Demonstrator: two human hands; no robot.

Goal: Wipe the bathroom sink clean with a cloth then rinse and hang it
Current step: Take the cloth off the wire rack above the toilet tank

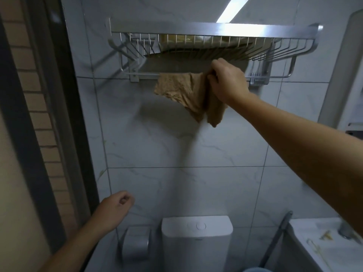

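A tan cloth (182, 93) hangs draped over the lower bar of a metal wall rack (214, 28), its corners drooping down the tiled wall. My right hand (225, 81) is raised to the bar and grips the cloth's right edge. My left hand (115, 207) hovers low on the left with its fingers loosely curled and nothing in it. The edge of the white sink (314, 242) shows at the bottom right, with yellowish marks on its rim.
A white toilet cistern (196, 242) stands below the rack, with a paper holder (135, 244) to its left. A dark door frame (39, 134) lines the left side. A faucet (347, 230) and a dark handle (277, 238) sit by the sink. Another tan item lies in the rack's basket.
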